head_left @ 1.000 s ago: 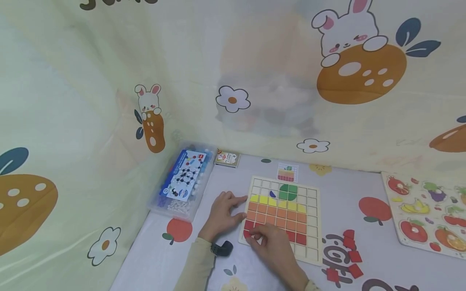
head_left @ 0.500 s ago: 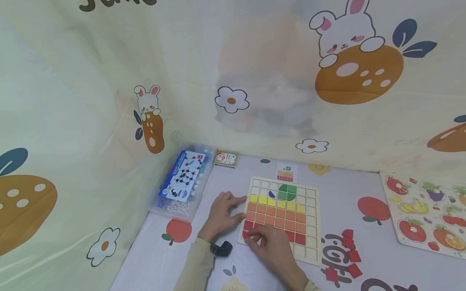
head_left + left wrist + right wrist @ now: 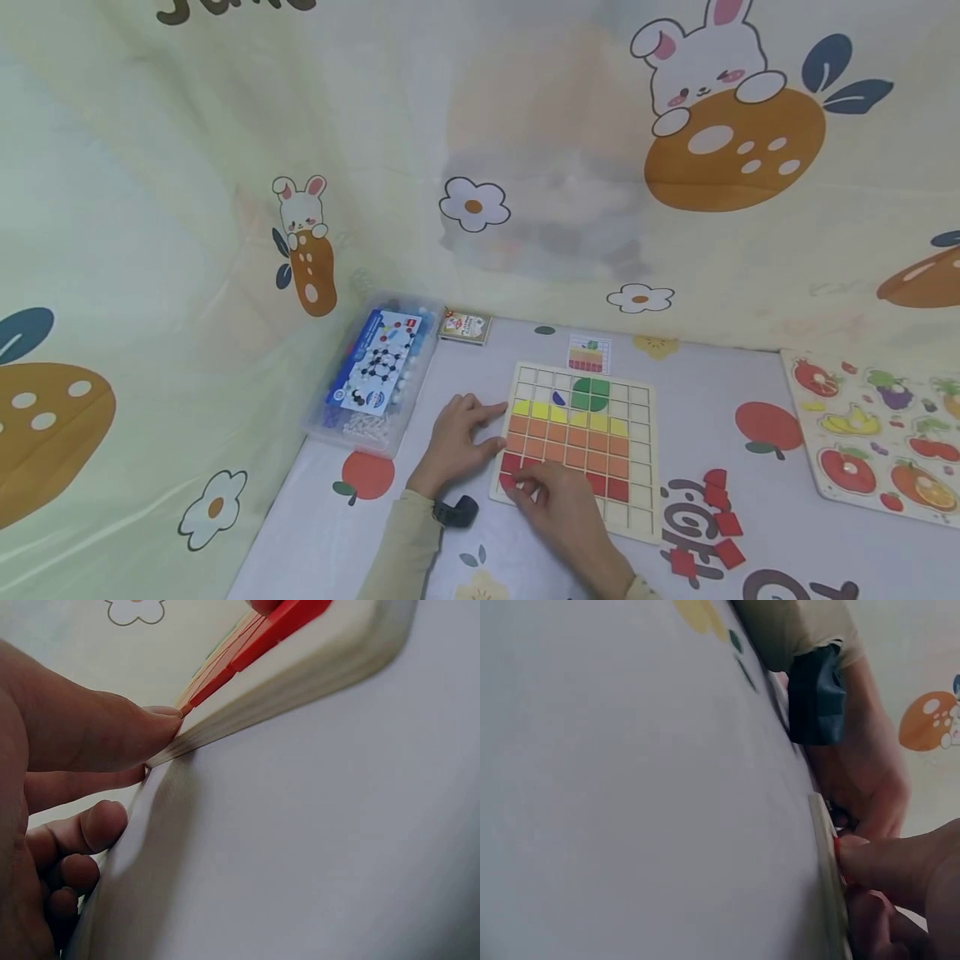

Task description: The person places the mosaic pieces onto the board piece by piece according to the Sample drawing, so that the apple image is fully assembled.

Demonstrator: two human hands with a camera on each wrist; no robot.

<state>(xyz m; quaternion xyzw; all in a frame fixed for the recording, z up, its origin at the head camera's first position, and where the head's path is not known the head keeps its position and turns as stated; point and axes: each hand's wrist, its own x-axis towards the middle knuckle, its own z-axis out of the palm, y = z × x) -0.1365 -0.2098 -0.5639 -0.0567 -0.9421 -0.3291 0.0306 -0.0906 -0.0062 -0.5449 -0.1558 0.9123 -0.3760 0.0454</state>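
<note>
A wooden grid board (image 3: 641, 477) lies on the table, with rows of yellow, orange and red tiles, a green leaf shape (image 3: 591, 394) and a small blue piece (image 3: 558, 398). My left hand (image 3: 457, 437) steadies the board's left edge, thumb and index finger extended and apart against it. In the left wrist view the thumb (image 3: 112, 735) presses that edge while the other fingers curl loosely beside it. At the near left corner my right hand (image 3: 558, 504) pinches a red tile (image 3: 507, 482) at its cell; the fingers partly cover the red rows.
Several loose red tiles (image 3: 727, 523) lie right of the board. Behind it is a small pattern card (image 3: 588, 355). A clear plastic box (image 3: 375, 367) and a little box (image 3: 465, 326) stand back left. A fruit puzzle board (image 3: 862, 450) lies far right; a printed curtain (image 3: 555, 125) hangs behind.
The head view has shifted very slightly. Both hands stay at the same spots on the board, with the right fingertips still at the red tile in the near left corner.
</note>
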